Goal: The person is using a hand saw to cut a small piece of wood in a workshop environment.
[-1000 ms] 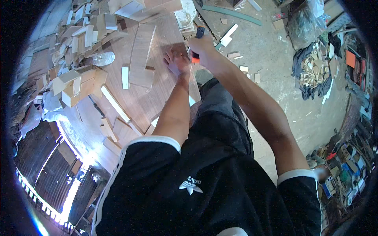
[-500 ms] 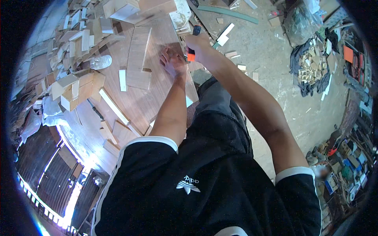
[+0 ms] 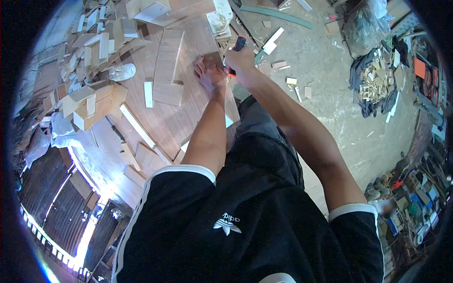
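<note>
My left hand [image 3: 210, 76] lies on the wood-grain tabletop [image 3: 191, 106] by its right edge, fingers spread and pressing down around a small brown piece of wood [image 3: 213, 59]. Just to its right, my right hand [image 3: 240, 62] grips a hand tool with a black and orange handle [image 3: 240, 43], held at the table edge. The tool's working end is hidden by my hands, so its kind cannot be made out. Left of my left hand is a wood-grain board [image 3: 167, 70] with a notched side. A short white-faced strip [image 3: 148, 94] lies beside that board.
Wooden boxes [image 3: 96, 106] and piled offcuts [image 3: 101, 45] crowd the table's left side, near a clear plastic bottle [image 3: 122, 72]. A long strip [image 3: 137, 125] lies closer to me. Scraps [image 3: 269, 47] litter the concrete floor at right, where a dark sack of wood bits [image 3: 376, 80] sits.
My right hand and the tool have shifted slightly down and right, and the handle tilts more to the right. A thin pale strip now shows on the floor among the scraps.
</note>
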`<state>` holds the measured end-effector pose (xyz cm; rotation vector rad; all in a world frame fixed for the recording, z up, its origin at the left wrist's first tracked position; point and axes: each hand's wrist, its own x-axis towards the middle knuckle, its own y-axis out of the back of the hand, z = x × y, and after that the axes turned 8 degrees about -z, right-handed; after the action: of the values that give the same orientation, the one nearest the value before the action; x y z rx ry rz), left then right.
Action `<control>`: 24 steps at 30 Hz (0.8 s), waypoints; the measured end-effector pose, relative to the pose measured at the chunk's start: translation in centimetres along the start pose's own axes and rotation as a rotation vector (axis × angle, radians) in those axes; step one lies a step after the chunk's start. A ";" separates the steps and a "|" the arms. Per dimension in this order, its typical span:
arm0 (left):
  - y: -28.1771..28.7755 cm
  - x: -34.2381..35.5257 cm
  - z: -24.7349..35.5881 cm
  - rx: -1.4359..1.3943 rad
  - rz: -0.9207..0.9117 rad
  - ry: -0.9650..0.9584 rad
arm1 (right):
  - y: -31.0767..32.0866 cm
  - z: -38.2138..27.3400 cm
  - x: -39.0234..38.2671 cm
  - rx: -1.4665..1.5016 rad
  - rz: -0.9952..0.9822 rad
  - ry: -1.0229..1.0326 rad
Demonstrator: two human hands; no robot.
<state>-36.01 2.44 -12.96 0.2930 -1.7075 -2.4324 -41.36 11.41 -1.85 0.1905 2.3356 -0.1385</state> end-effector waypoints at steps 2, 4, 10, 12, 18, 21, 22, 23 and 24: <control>-0.4 0.0 -0.5 -0.027 0.083 -0.011 | -0.8 0.1 0.3 0.030 0.021 -0.049; -1.0 0.5 -0.9 -0.056 0.160 -0.025 | -1.1 0.0 0.4 0.009 -0.033 -0.034; -1.8 0.4 -1.7 0.076 0.133 -0.015 | -1.1 -1.0 -0.3 0.023 0.014 -0.099; -1.8 0.1 -2.6 -0.053 0.206 -0.062 | -1.7 -1.3 -1.3 -0.027 -0.051 -0.075; -1.1 0.7 -0.2 -0.064 0.200 -0.071 | -0.9 1.2 2.8 -0.114 -0.010 0.001; -0.6 -0.5 -1.5 -0.016 0.105 -0.033 | -1.7 0.6 0.2 0.004 -0.013 -0.030; 0.0 -0.5 -1.5 -0.012 0.109 -0.018 | -1.6 -0.9 -1.8 0.060 -0.040 -0.047; 0.3 -0.3 -0.9 -0.019 0.107 -0.014 | -1.0 -1.3 -1.8 0.059 -0.033 -0.048; 0.5 -0.2 -0.3 -0.027 0.106 -0.008 | -0.5 -1.6 -1.9 0.033 -0.071 -0.050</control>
<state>-35.78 2.02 -12.54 0.1846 -1.6484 -2.3818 -41.33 10.99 0.65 0.1188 2.2918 -0.2144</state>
